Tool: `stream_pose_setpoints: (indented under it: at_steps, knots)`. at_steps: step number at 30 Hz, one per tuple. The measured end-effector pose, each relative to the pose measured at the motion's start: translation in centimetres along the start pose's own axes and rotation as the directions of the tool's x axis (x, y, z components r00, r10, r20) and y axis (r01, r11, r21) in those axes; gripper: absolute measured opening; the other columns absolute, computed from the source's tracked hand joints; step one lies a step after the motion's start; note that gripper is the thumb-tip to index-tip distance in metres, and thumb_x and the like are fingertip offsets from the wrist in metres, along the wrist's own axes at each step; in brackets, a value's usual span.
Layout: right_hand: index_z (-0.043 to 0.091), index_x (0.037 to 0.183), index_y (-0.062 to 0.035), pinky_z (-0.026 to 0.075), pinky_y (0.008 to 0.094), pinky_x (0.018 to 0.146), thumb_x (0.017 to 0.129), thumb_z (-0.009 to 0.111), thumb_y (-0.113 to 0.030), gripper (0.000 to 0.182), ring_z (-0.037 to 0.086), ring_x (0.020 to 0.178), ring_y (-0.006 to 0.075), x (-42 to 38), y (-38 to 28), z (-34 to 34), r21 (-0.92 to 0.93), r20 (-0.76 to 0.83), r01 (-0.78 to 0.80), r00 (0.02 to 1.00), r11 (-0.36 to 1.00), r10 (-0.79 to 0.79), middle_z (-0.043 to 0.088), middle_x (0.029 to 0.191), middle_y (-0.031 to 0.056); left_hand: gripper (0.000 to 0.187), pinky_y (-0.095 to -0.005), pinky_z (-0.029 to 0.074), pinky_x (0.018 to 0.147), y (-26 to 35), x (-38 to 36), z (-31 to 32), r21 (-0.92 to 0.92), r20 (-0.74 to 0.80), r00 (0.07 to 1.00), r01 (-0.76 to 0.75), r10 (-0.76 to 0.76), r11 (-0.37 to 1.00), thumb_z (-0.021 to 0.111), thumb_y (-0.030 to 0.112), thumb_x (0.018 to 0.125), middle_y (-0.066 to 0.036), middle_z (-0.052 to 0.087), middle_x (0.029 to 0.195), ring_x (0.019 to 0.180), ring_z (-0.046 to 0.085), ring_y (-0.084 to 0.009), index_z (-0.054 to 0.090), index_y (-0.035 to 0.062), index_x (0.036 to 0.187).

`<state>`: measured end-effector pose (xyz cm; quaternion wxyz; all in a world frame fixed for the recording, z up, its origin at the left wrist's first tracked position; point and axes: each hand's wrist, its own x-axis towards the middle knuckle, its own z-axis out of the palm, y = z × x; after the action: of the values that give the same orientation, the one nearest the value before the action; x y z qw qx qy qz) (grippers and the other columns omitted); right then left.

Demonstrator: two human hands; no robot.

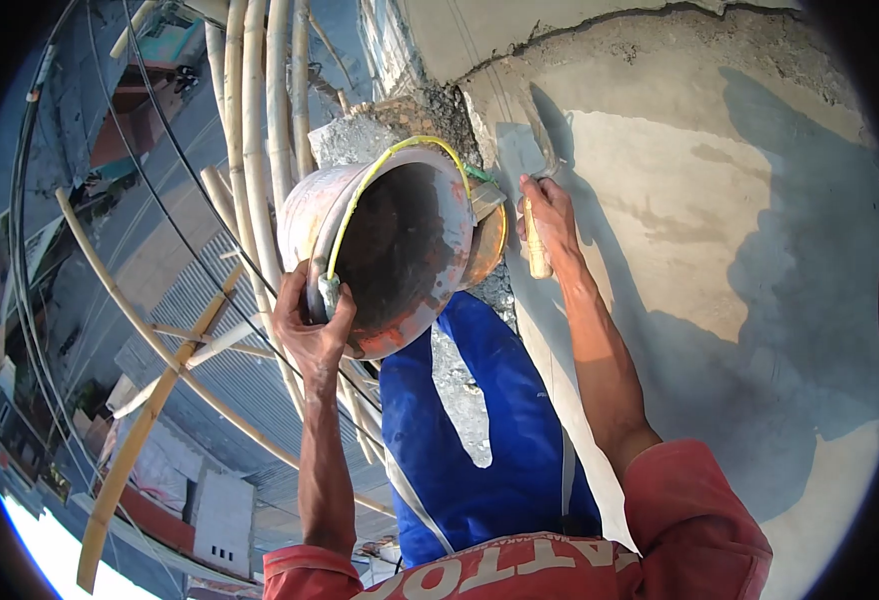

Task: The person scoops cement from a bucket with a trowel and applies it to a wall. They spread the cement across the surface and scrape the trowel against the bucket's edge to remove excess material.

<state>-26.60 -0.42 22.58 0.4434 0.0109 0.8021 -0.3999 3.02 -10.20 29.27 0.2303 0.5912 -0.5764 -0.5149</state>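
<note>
My left hand [315,320] grips the rim of a plastic bucket [300,215] where its yellow handle [400,145] joins the side. The bucket is tipped so that its mouth faces me; the grey inside is smeared with dried mortar and orange patches. In my right hand [550,215], the fingers wrap round the wooden handle of a trowel [538,245]. Its flat grey blade lies close over the wall at the top of my hand. Just right of the bucket, partly hidden behind it, is a second, orange-toned container [487,250].
A grey cement wall [660,190] fills the right side, with my shadow across it and a rough crack near the top. Bamboo poles [250,130] stand on the left. Black cables [150,185] cross in front of rooftops and a street far below.
</note>
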Motion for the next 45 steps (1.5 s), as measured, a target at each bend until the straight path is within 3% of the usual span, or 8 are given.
stream_pose_setpoints:
  at_steps: [2,10,14,20,22,34,41,45]
  knots:
    - [0.054,0.084,-0.0005,0.041,0.029,0.037,0.088,0.06,-0.035,0.036,0.048,0.039,0.0141,1.5,-0.7,0.9,-0.127,0.005,0.043,0.999,0.991,-0.043,0.053,0.061,0.0059,0.039,-0.02,0.041,0.068,0.4,-0.1,0.4,-0.045,-0.013,1.0,0.015,-0.016,0.999,0.07,0.006,0.073,0.001,0.053,0.085,0.074,0.048,-0.0063,0.059,-0.0047,0.109]
    - [0.053,0.087,-0.0045,0.041,0.0248,0.038,0.089,0.059,-0.035,0.031,0.05,0.044,0.0109,0.0,-3.2,-1.1,0.139,0.018,-0.008,1.0,0.99,0.005,0.051,0.065,0.0027,0.034,-0.0211,0.041,0.064,1.2,0.3,0.7,-0.024,-0.036,0.999,-0.005,0.004,1.0,0.069,0.005,0.069,0.001,0.05,0.08,0.07,0.048,-0.0068,0.061,-0.0027,0.101]
    - [0.051,0.084,-0.0039,0.036,0.0246,0.041,0.094,0.053,-0.028,0.026,0.043,0.043,0.0078,-6.7,-1.1,-2.4,-0.12,-0.083,0.138,0.986,0.983,-0.148,0.046,0.059,0.0,0.034,-0.0205,0.041,0.065,1.3,0.7,0.6,-0.048,-0.026,1.0,-0.019,0.018,0.999,0.068,0.005,0.07,0.001,0.052,0.079,0.072,0.049,-0.0064,0.061,-0.0033,0.101]
    - [0.06,0.105,-0.0057,0.047,0.0351,0.064,0.09,0.059,-0.027,0.026,0.06,0.071,0.0272,-12.8,-0.9,-3.5,-0.652,0.279,0.519,0.842,0.553,-0.461,0.063,0.085,0.0101,0.041,-0.0211,0.045,0.073,1.9,2.2,0.4,-0.137,-0.031,0.998,0.043,-0.047,0.99,0.071,0.006,0.072,0.0,0.06,0.086,0.077,0.054,-0.0074,0.061,-0.0039,0.11]
    - [0.063,0.105,-0.009,0.048,0.0364,0.066,0.085,0.061,-0.021,0.023,0.061,0.076,0.0251,-12.4,-1.0,-1.7,-0.809,0.478,0.572,0.775,0.138,-0.414,0.062,0.086,0.009,0.038,-0.0208,0.044,0.072,2.4,2.1,0.4,-0.113,-0.004,0.999,0.036,-0.037,0.993,0.07,0.005,0.071,0.0,0.059,0.086,0.076,0.053,-0.0069,0.061,-0.0039,0.106]
    - [0.069,0.088,-0.0107,0.041,0.0323,0.069,0.074,0.057,-0.022,0.021,0.057,0.083,0.0197,-8.8,1.3,8.1,-0.63,0.776,0.685,0.541,-0.366,-0.323,0.06,0.084,0.0048,0.037,-0.021,0.041,0.066,4.5,2.1,1.3,-0.073,0.058,0.992,-0.111,0.115,0.991,0.071,0.007,0.066,0.001,0.052,0.078,0.071,0.05,-0.0076,0.063,-0.0046,0.1]
    - [0.07,0.091,-0.015,0.048,0.0361,0.076,0.072,0.063,-0.023,0.022,0.061,0.09,0.0214,-7.6,2.4,6.1,-0.482,0.755,0.868,0.342,-0.12,-0.56,0.063,0.089,0.0035,0.04,-0.0213,0.041,0.062,5.0,1.7,1.2,-0.014,0.13,0.975,-0.18,0.181,0.984,0.07,0.007,0.063,-0.002,0.052,0.075,0.068,0.05,-0.0082,0.063,-0.0059,0.1]
    - [0.07,0.095,-0.0141,0.051,0.0363,0.075,0.071,0.068,-0.024,0.026,0.063,0.084,0.0239,-7.6,4.5,4.0,-0.474,0.715,0.847,0.53,0.242,-0.456,0.063,0.087,0.0036,0.039,-0.0217,0.042,0.066,4.0,1.6,0.9,-0.05,0.108,0.987,-0.115,0.119,0.992,0.071,0.007,0.065,-0.001,0.054,0.079,0.072,0.052,-0.0083,0.063,-0.0053,0.101]
